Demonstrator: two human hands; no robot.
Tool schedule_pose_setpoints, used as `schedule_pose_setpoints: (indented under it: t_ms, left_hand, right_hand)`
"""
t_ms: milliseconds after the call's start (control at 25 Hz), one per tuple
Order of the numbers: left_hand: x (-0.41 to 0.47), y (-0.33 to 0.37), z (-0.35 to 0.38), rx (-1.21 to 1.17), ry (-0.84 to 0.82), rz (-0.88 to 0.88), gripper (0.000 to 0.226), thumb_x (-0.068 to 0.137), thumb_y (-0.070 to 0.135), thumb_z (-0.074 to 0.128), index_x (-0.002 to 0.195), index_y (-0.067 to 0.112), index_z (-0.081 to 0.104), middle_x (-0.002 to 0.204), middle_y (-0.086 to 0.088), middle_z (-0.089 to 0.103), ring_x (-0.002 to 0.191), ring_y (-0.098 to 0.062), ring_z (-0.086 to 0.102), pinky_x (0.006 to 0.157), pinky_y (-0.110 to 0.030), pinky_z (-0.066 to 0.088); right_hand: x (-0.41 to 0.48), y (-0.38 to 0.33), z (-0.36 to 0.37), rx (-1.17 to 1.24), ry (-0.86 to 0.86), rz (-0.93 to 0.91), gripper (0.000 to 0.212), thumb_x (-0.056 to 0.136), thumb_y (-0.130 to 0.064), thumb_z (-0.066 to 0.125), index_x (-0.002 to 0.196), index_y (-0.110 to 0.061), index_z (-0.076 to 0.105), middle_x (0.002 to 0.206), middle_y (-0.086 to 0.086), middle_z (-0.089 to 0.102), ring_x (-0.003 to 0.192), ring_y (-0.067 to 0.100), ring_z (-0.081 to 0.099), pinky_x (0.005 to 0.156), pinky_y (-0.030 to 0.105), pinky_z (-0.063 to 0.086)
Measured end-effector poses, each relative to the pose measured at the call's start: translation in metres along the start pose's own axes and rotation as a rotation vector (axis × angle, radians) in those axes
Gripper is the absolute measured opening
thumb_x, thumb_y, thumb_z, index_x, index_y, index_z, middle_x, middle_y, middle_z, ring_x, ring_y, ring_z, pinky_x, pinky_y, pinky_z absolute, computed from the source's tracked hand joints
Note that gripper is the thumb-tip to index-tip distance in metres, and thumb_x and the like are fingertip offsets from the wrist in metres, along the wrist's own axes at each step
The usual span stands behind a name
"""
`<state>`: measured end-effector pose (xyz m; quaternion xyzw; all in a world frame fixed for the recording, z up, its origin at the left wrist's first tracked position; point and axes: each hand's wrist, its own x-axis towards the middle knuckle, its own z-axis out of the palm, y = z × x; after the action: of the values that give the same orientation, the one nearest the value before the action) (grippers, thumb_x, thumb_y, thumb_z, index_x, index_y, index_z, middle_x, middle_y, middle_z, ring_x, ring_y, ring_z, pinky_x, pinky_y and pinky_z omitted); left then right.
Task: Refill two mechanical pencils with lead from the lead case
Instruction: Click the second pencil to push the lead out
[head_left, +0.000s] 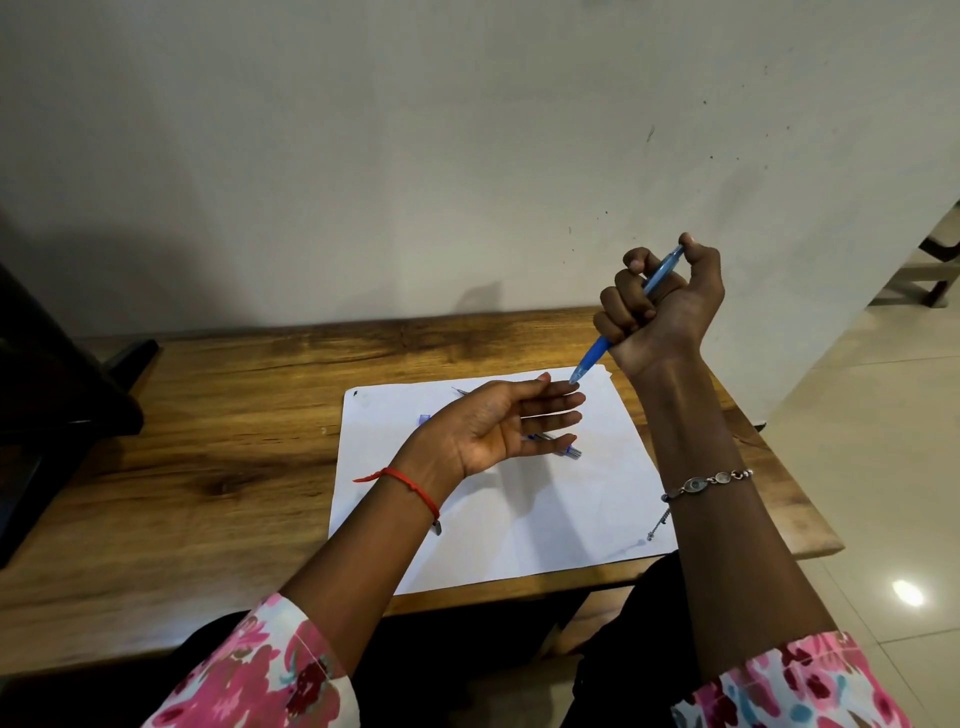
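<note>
Fist (660, 296) around smooth, perhaps plastic pencil (623, 322)

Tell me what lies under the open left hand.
Under the left hand a white sheet covers the table. A second pencil's tip and end stick out past the hand; its middle is hidden. A bluish scrap peeks out, unidentifiable.

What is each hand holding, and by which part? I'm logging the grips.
The right hand fists a blue plastic mechanical pencil around its barrel, thumb on the top end, tip down. The left hand is open, palm up, holding nothing.
</note>
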<state>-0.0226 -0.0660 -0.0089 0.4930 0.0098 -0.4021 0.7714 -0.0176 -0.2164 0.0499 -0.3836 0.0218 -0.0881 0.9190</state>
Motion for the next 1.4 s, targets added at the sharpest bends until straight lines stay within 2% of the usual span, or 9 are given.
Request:
schedule_pose_setpoints:
  t_ms: [360, 600, 760, 1200, 1400]
  left_hand:
    - [-0.0005, -0.0003, 0.0, -0.009, 0.001, 0.01, 0.029, 0.095, 0.022, 0.044, 0.089, 0.008, 0.069, 0.081, -0.002, 0.074, 0.074, -0.015, 0.071, 0.065, -0.031, 0.06]
    - [0.0005, 0.0001, 0.0, -0.006, 0.004, 0.02, 0.035, 0.094, 0.021, 0.045, 0.078, 0.009, 0.074, 0.08, -0.003, 0.074, 0.072, -0.015, 0.071, 0.063, -0.03, 0.059]
    - [0.0004, -0.0002, -0.0002, 0.0, 0.01, 0.022, 0.029, 0.095, 0.021, 0.045, 0.087, 0.008, 0.07, 0.08, -0.002, 0.074, 0.072, -0.015, 0.071, 0.067, -0.03, 0.059]
    - [0.0004, -0.0008, -0.0011, 0.004, 0.027, 0.006, 0.027, 0.094, 0.02, 0.047, 0.086, 0.009, 0.07, 0.078, -0.001, 0.074, 0.071, -0.014, 0.071, 0.065, -0.029, 0.059]
    - [0.0011, -0.0029, 0.0003, 0.013, 0.055, -0.018, 0.024, 0.094, 0.02, 0.047, 0.089, 0.008, 0.068, 0.076, -0.001, 0.074, 0.068, -0.014, 0.07, 0.065, -0.028, 0.059]
  right_hand:
    - [-0.0002, -0.0013, -0.0011, 0.015, -0.001, 0.005, 0.052, 0.093, -0.044, 0.026, 0.056, -0.013, 0.045, 0.035, -0.007, 0.025, 0.03, 0.005, 0.019, 0.038, 0.014, 0.014]
    - [0.0006, -0.0011, -0.0004, 0.008, -0.004, 0.0, 0.053, 0.093, -0.044, 0.026, 0.055, -0.014, 0.048, 0.035, -0.008, 0.024, 0.03, 0.005, 0.019, 0.038, 0.013, 0.014]
    - [0.0005, -0.001, 0.0, 0.013, 0.005, 0.0, 0.052, 0.092, -0.045, 0.027, 0.056, -0.013, 0.048, 0.035, -0.008, 0.024, 0.031, 0.005, 0.019, 0.037, 0.014, 0.014]
    - [-0.0015, -0.0024, 0.0003, 0.015, 0.021, -0.003, 0.051, 0.093, -0.046, 0.027, 0.061, -0.012, 0.047, 0.035, -0.008, 0.024, 0.031, 0.005, 0.019, 0.036, 0.014, 0.015]
    - [-0.0036, -0.004, 0.0049, -0.103, 0.01, -0.006, 0.05, 0.093, -0.045, 0.025, 0.06, -0.011, 0.043, 0.035, -0.008, 0.023, 0.032, 0.006, 0.017, 0.038, 0.013, 0.017]
